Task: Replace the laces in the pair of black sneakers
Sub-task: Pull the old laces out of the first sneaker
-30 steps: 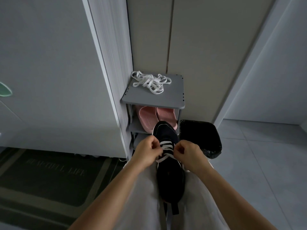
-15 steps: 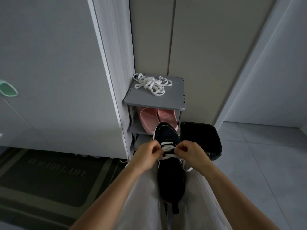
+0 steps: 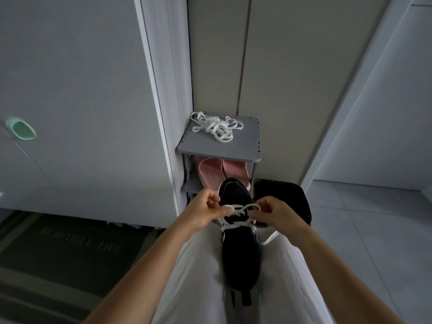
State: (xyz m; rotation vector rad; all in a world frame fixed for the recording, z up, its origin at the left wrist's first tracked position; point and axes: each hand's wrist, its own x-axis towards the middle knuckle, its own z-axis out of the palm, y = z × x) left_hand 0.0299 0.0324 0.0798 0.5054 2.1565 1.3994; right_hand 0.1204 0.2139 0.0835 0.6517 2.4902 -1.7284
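Note:
A black sneaker (image 3: 240,256) lies along my lap between my thighs, toe pointing away. A white lace (image 3: 237,217) crosses its eyelets near the toe end. My left hand (image 3: 205,212) pinches the lace on the left side of the shoe. My right hand (image 3: 274,212) pinches the lace on the right side, and a loose loop hangs below it. A tangle of spare white laces (image 3: 216,127) lies on the grey shoe rack top (image 3: 247,148).
Pink slippers (image 3: 219,171) sit on the rack's second shelf. A black bin (image 3: 287,197) stands right of the rack. A white cabinet (image 3: 81,113) rises at left, with a dark doormat (image 3: 58,249) below it. Grey floor tiles (image 3: 374,230) spread to the right.
Both hands have drawn apart sideways, pulling the lace out to each side across the shoe. The view has shifted slightly.

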